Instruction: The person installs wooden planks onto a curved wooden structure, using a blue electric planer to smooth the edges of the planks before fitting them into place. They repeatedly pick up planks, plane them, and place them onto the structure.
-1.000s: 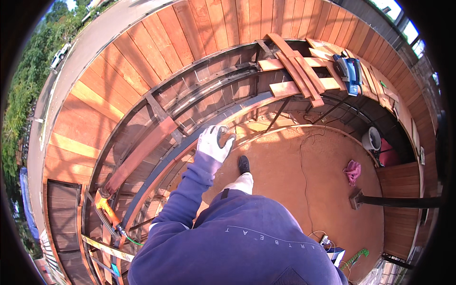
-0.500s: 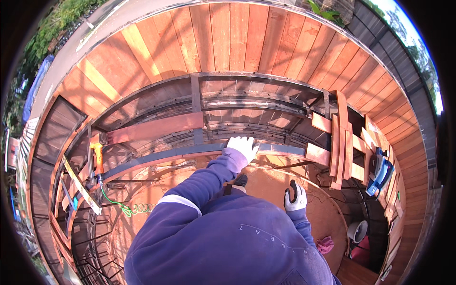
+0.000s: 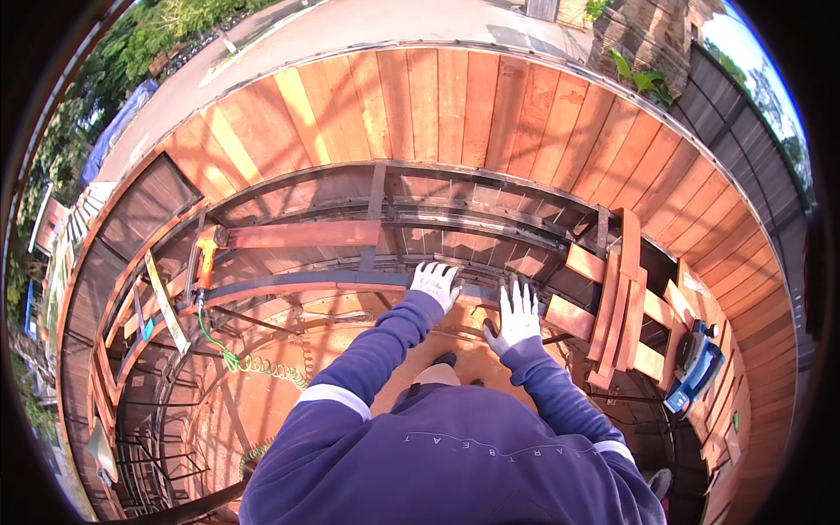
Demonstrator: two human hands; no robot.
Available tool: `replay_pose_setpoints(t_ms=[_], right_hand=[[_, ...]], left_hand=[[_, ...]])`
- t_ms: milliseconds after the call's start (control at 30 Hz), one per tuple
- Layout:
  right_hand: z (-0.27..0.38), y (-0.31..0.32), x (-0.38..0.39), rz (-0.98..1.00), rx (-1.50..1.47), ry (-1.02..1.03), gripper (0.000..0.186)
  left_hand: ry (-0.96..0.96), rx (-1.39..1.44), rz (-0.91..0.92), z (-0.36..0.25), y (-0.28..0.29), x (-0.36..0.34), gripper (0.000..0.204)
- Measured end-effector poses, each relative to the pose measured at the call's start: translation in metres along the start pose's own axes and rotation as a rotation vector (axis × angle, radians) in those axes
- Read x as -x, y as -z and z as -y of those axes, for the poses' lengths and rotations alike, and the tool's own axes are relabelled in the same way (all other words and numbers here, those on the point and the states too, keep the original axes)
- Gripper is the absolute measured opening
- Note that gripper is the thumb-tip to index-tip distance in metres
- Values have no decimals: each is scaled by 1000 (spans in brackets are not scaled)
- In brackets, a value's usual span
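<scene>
My left hand, in a white glove, rests on the curved dark rail in front of me, its fingers stretched forward over it. Just right of it, my right hand, also in a white glove, is open with fingers spread and pointing up at the rail's edge. Neither hand appears to hold a loose thing; whether the right fingertips touch the rail I cannot tell. Beyond the rail, a reddish board lies across the dark frame. At its left end hangs an orange and black nail gun.
Several loose wooden boards lie crossed at right, near a blue power tool. A green coiled hose runs from the nail gun. A yellowish strip leans at left. A curved plank wall surrounds the frame.
My right hand has risen from beside my body and moved forward to the rail, near the left. The left hand stays on the rail. The view has shifted, with more ground showing beyond the wall.
</scene>
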State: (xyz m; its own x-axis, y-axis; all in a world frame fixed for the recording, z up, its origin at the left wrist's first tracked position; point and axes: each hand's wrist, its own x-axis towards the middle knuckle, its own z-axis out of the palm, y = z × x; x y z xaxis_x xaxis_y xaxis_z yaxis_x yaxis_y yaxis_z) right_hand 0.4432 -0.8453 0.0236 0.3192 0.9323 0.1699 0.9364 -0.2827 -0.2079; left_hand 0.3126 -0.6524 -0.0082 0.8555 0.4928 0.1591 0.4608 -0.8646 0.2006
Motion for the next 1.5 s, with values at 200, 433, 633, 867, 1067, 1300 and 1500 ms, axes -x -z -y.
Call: replay_pose_setpoints(t_ms=[200,433,633,867,1067,1300,1500], right_hand=[[-27,-13,9,28,-2,73,77],[-39,-15,12,194,92,117,74],[-28,11,25,-114,-83,163,72],[-44,-4,39,182,56,134,75],[-37,-6,39,145,49,137,82],[-31,-6,38,168,85,52,86],[15,39,2,-358,-54,63,79]], left_hand=[[80,-93,26,-28,-15,15,66],[137,-29,-212,-54,-12,25,78],[98,-169,87,-53,-27,50,95],[84,-32,-303,-75,9,42,93],[155,-227,184,-49,-14,57,92],[136,-100,269,-46,1,48,90],[41,65,320,-18,20,51,83]])
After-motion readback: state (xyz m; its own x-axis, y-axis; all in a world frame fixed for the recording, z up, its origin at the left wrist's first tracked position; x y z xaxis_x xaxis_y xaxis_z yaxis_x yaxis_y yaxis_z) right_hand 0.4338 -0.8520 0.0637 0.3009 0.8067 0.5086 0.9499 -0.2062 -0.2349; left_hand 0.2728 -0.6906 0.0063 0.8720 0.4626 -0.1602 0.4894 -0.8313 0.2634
